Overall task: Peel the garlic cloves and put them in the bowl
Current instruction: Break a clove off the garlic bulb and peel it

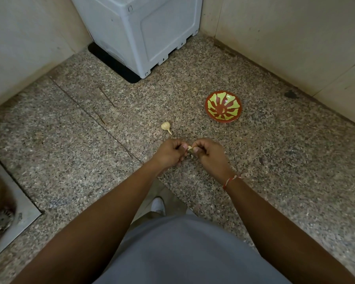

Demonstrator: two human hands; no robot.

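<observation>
The head view looks down on a speckled granite counter (275,181). The left hand (168,153) and the right hand (208,153) meet above it, fingers of both curled in, pinching a small pale garlic clove (190,148) between their fingertips. A whole pale garlic bulb with a thin stem (165,126) lies on the counter just beyond the hands. The round red bowl with a yellow-green pattern (223,106) stands further off to the right, one pale piece inside. A grey-white plastic appliance (143,31) fills the far corner.
</observation>
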